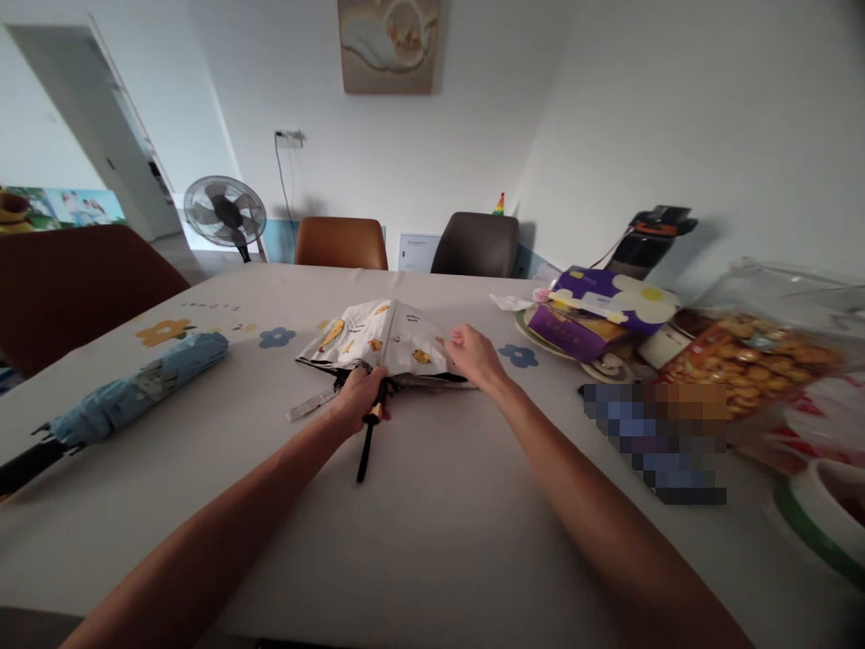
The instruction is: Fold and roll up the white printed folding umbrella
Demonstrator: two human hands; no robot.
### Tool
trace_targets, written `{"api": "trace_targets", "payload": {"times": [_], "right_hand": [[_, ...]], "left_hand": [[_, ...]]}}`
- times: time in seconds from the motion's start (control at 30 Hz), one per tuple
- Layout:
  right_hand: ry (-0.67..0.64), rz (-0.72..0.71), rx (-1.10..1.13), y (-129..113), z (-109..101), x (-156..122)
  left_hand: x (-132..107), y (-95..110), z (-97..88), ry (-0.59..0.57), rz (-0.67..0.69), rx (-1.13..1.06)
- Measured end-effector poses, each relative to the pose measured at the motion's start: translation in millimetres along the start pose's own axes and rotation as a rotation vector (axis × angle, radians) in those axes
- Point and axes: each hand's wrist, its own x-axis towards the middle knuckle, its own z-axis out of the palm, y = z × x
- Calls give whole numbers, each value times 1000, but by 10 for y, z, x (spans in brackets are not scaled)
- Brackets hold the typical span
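A white folding umbrella [382, 341] with yellow prints and a black lining lies collapsed at the middle of the table [432, 532]. My left hand [360, 395] is closed around its black and yellow handle at the near end, from which a black strap hangs towards me. My right hand [473, 354] pinches the canopy fabric at the umbrella's right edge, fingers curled. A second, blue umbrella [139, 389] lies rolled shut at the left of the table, apart from both hands.
At the right stand a purple box [595, 311] on a plate, a bag of biscuits [750, 365], a clear container and a green-rimmed bowl [821, 514]. Two chairs [341, 242] stand at the far side, a fan [225, 213] behind them, a dark chair at left.
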Motion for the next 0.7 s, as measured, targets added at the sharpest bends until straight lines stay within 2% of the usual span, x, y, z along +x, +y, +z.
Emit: {"api": "trace_targets", "payload": {"times": [0.1,0.23,0.3,0.33,0.4,0.47,0.6,0.7], "right_hand": [[1,94,-9,36,-16,21],[32,57,76,43,-76,41],[54,26,148,26,-111,43],[67,23,175,16,-126,42],[82,50,239,-1,-146,35],[45,135,373,-18,-153,21],[-173,356,721,-87,-136,-45],[-300,476,848,-159,-129,-98]], "left_hand": [[-1,6,-12,-59,-12,-165],[42,36,-118,-340,-143,-585],[63,33,-166,-464,-205,-689],[68,26,-178,-490,-217,-721],[65,7,-181,-484,-228,-750],[45,-4,-162,-466,-243,-721],[-16,14,-113,-428,-233,-608],[-48,25,-79,-400,-201,-554]]}}
